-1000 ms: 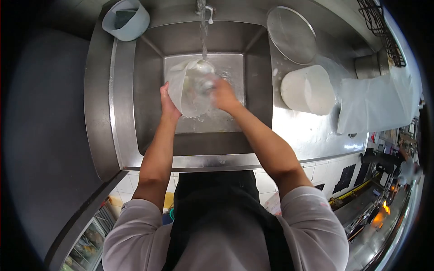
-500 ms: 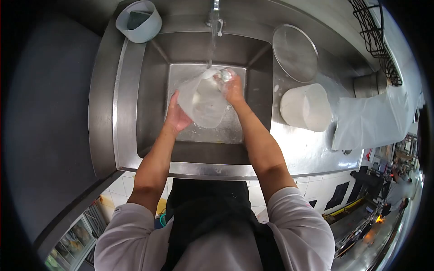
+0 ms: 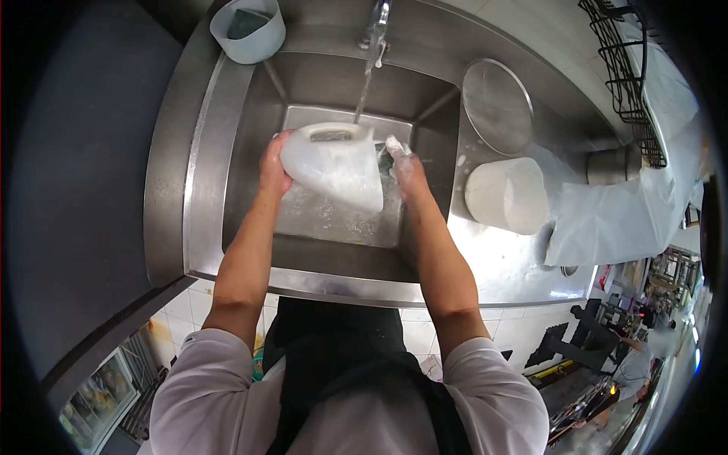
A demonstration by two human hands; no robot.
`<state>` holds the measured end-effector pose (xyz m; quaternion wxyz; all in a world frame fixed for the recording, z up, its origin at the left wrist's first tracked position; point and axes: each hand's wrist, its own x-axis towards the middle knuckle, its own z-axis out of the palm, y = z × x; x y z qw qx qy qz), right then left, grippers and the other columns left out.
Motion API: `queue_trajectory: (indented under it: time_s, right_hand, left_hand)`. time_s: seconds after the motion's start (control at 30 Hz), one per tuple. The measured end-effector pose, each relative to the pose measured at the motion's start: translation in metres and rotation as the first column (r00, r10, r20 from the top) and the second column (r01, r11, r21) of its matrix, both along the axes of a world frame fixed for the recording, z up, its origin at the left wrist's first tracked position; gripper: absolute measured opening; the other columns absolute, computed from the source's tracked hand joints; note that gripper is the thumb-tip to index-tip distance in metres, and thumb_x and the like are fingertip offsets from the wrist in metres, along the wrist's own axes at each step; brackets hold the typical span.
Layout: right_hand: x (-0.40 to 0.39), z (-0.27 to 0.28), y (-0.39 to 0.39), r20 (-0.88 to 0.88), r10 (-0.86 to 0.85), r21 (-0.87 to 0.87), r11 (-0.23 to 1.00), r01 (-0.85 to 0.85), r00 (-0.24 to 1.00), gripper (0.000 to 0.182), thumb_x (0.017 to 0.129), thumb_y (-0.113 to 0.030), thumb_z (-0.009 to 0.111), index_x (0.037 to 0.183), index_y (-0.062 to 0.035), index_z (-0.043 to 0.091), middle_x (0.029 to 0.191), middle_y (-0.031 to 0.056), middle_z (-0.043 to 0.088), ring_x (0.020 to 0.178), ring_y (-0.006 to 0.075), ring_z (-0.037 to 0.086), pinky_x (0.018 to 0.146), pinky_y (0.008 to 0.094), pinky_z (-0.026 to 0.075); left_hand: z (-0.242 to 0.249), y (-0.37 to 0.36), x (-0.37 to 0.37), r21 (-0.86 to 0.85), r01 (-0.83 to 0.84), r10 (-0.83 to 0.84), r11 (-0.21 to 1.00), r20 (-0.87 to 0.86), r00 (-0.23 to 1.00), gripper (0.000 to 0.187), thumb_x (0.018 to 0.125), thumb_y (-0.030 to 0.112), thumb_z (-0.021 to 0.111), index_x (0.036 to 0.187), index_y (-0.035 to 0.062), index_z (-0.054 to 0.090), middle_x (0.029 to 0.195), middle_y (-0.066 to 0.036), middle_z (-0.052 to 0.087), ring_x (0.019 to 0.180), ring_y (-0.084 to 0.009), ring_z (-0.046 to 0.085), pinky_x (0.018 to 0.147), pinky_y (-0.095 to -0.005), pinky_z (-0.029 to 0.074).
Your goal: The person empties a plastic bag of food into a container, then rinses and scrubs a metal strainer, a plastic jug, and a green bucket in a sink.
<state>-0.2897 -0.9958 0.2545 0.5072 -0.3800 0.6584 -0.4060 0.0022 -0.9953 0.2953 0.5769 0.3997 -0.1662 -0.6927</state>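
Note:
A white plastic pitcher (image 3: 334, 171) lies tilted on its side over the sink, its handle slot upward and its mouth to the right. My left hand (image 3: 275, 163) is wrapped round its base end on the left; some fingers are hidden behind it. By the pitcher's mouth, my right hand (image 3: 409, 173) is closed on a dark green scouring pad (image 3: 385, 161), with white suds on the fingers. Water from the faucet (image 3: 378, 34) runs down behind the pitcher into the steel sink (image 3: 303, 244).
A white tub (image 3: 254, 42) holding a dark green pad stands at the back left corner. On the right drainboard are a round mesh strainer (image 3: 497, 106), a white container (image 3: 506, 196) and a plastic sheet (image 3: 607, 224). A wire rack (image 3: 626, 83) hangs on the right; a person stands far off at lower right.
The pitcher has turned, so its handle slot now faces up and its mouth right. My right hand has moved slightly right and down, and the green pad now shows.

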Motion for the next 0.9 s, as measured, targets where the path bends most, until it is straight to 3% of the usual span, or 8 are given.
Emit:
queue_trajectory:
  time_s: [0.1,0.43,0.53,0.63,0.73,0.83,0.87,0.9]
  right_hand:
    - [0.027,0.066,0.008,0.767,-0.248,0.26,0.963,0.068,0.592,0.028,0.089,-0.025,0.064,0.103,-0.001,0.062,0.084,0.0052,0.066,0.067,0.0173,0.064,0.06,0.0322,0.055]
    - [0.018,0.004,0.032,0.128,-0.053,0.195,0.98,0.028,0.99,0.026,0.082,-0.015,0.065,0.105,-0.0034,0.058,0.084,0.005,0.061,0.066,0.0171,0.059,0.05,0.0336,0.049]
    - [0.022,-0.049,0.011,0.614,-0.421,0.288,0.907,0.306,0.667,0.011,0.082,-0.016,0.05,0.088,-0.0107,0.058,0.067,-0.0001,0.052,0.055,0.0174,0.05,0.05,0.0306,0.045]
    - [0.03,-0.045,0.0,0.715,-0.409,0.179,0.891,0.418,0.567,0.015,0.082,-0.018,0.045,0.085,-0.0123,0.058,0.065,0.0003,0.054,0.058,0.0202,0.052,0.054,0.0326,0.047]
    - [0.034,-0.065,0.003,0.192,-0.132,-0.211,0.962,0.172,0.972,0.019,0.085,-0.018,0.048,0.094,-0.0086,0.061,0.085,0.0051,0.062,0.076,0.0225,0.06,0.067,0.0348,0.05]
    - [0.066,0.012,0.043,-0.337,0.164,-0.266,0.928,-0.261,0.927,0.032,0.087,-0.012,0.056,0.118,-0.004,0.057,0.125,0.0119,0.056,0.111,0.0235,0.057,0.086,0.0342,0.049]
    - [0.089,0.021,0.056,0.428,-0.013,-0.202,0.973,0.11,0.904,0.032,0.091,-0.018,0.054,0.12,-0.0048,0.057,0.13,0.0131,0.052,0.117,0.0245,0.053,0.086,0.0344,0.049]
    - [0.108,0.027,0.065,0.92,-0.221,0.108,0.938,0.33,0.325,0.033,0.094,-0.023,0.051,0.121,-0.0055,0.057,0.134,0.0143,0.048,0.122,0.0256,0.049,0.087,0.0346,0.049]
  left_hand:
    - [0.008,0.001,-0.006,-0.083,0.091,-0.07,0.992,0.226,0.972,0.038,0.087,0.026,0.058,0.117,0.0028,0.056,0.105,-0.011,0.062,0.098,-0.0188,0.06,0.088,-0.0333,0.048]
    - [0.047,-0.005,-0.022,0.073,0.683,-0.687,0.727,0.099,0.72,0.042,0.09,0.033,0.06,0.118,0.0012,0.06,0.103,-0.007,0.064,0.092,-0.0155,0.06,0.084,-0.0288,0.046]
    - [0.019,-0.008,-0.03,0.277,0.764,-0.681,0.583,0.68,0.272,0.039,0.093,0.037,0.057,0.104,0.0002,0.064,0.089,-0.005,0.063,0.084,-0.0151,0.059,0.081,-0.0275,0.045]
    - [0.026,-0.004,-0.041,0.342,0.578,-0.644,0.74,0.607,0.465,0.036,0.093,0.037,0.057,0.088,0.0021,0.064,0.076,-0.003,0.059,0.07,-0.0142,0.054,0.067,-0.0278,0.044]
    - [-0.016,-0.014,-0.045,0.376,0.436,-0.575,0.818,0.555,0.601,0.039,0.092,0.038,0.056,0.084,-0.0001,0.063,0.077,-0.007,0.061,0.069,-0.016,0.055,0.067,-0.0331,0.046]
    - [-0.021,-0.02,-0.071,0.392,0.245,-0.44,0.887,0.552,0.708,0.038,0.093,0.035,0.055,0.079,0.0004,0.06,0.073,-0.007,0.06,0.064,-0.018,0.055,0.061,-0.0359,0.045]
    - [-0.024,-0.024,-0.079,0.376,0.15,-0.341,0.914,0.517,0.785,0.037,0.094,0.035,0.054,0.08,-0.0001,0.059,0.072,-0.007,0.059,0.063,-0.0186,0.055,0.06,-0.0361,0.044]
    - [-0.028,-0.032,-0.085,0.364,0.051,-0.234,0.93,0.48,0.845,0.037,0.094,0.034,0.053,0.082,-0.0006,0.059,0.071,-0.007,0.058,0.061,-0.0193,0.055,0.059,-0.0362,0.044]
